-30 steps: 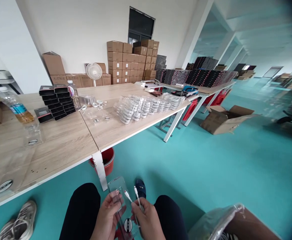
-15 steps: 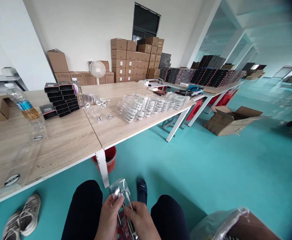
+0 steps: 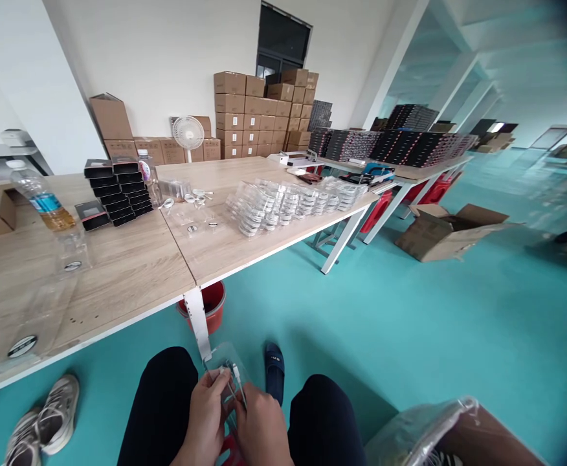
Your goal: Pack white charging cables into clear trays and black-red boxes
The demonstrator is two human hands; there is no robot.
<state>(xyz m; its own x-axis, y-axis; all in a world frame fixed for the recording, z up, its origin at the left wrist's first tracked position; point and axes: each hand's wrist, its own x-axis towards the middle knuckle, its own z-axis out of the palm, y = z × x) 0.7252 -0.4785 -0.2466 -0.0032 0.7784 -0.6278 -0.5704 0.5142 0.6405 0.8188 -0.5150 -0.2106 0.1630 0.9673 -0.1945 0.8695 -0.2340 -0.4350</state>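
Note:
Low between the knees, my left hand (image 3: 206, 404) pinches the near side of a clear plastic blister tray (image 3: 224, 353), its thumb beside a small white piece I cannot make out. My right hand (image 3: 261, 417) is closed beside it, fingers curled round a white charging cable (image 3: 237, 373) whose plug end points up over the tray. The fingers hide the tray's lower part. On the table ahead, rows of filled clear packs (image 3: 288, 206) lie in overlapping stacks, with loose white cables (image 3: 199, 197) to their left.
Along the front runs the wooden table (image 3: 157, 265), with black boxes (image 3: 123, 194) and a drink bottle (image 3: 45, 204). A red bucket (image 3: 214, 317) stands under it. A bag-lined carton (image 3: 487, 433) is at lower right, an open carton (image 3: 451, 236) farther off. Sneakers (image 3: 60, 414) lie at left.
Both hands have shifted slightly left. My right hand has turned over and moved up along the cable, its back now facing the camera. The cable's plug has moved left over the tray.

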